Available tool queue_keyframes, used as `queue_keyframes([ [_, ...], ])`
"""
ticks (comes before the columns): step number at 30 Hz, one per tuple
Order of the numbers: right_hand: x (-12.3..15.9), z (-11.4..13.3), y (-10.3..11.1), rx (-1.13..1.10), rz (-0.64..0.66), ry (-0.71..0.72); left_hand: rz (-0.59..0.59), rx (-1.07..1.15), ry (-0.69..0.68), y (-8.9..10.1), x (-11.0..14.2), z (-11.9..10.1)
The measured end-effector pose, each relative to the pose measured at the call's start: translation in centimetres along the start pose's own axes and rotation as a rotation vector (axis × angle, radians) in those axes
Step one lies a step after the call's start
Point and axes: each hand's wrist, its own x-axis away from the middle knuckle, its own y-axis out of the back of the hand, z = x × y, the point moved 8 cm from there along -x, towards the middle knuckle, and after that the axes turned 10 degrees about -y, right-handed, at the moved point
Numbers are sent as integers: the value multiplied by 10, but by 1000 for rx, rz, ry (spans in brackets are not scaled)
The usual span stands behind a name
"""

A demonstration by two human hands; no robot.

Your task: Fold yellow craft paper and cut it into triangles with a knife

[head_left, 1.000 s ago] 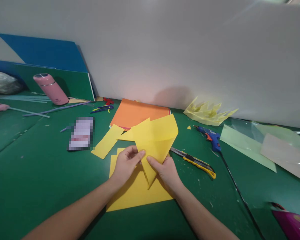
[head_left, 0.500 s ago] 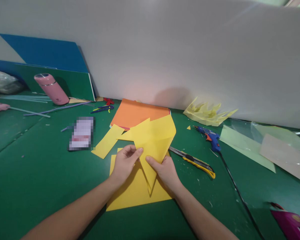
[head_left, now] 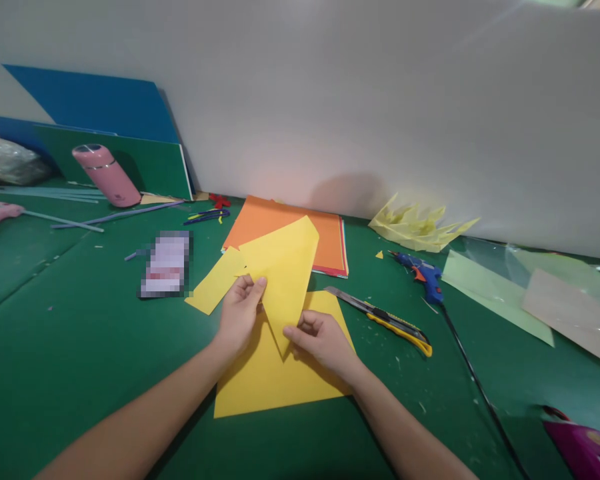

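A folded piece of yellow paper (head_left: pixel 286 267), narrowing to a point at its lower end, is held up between both my hands. My left hand (head_left: pixel 240 310) pinches its left edge between thumb and fingers. Lower down, my right hand (head_left: pixel 323 340) grips the right edge close to the pointed tip. Beneath them a larger yellow sheet (head_left: pixel 280 390) lies flat on the green table. A yellow paper strip (head_left: pixel 213 283) rests to the left of the held piece. The fingers behind the paper are partly hidden.
Behind lie stacked coloured sheets, orange (head_left: pixel 265 217) on top. A utility knife (head_left: pixel 380 319), blade out, and a blue glue gun (head_left: pixel 423 273) with its cord lie right. A jagged yellow paper piece (head_left: pixel 420 227) stands by the wall. Left are a phone (head_left: pixel 167 263) and a pink bottle (head_left: pixel 107 175).
The folded paper has turned and shifted left and slightly up, baring more of the orange sheet. My right hand has slid to its edge near the tip; my left hand moved slightly up.
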Motion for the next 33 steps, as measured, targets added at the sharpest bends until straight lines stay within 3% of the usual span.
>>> queue_keyframes([
  [12,-3,2,5,44,-10,60,19,-237,-151,7,-8,-10],
  [18,5,6,10,-40,-93,130,-53,-245,-261,13,-14,-19],
  [22,20,14,4,86,-109,175,137,-499,-356,2,-15,-25],
  [26,26,8,0,153,-93,89,271,-769,-460,-7,-11,-27],
  [33,22,-16,-8,25,-39,-61,368,-736,-472,-11,-9,-21],
])
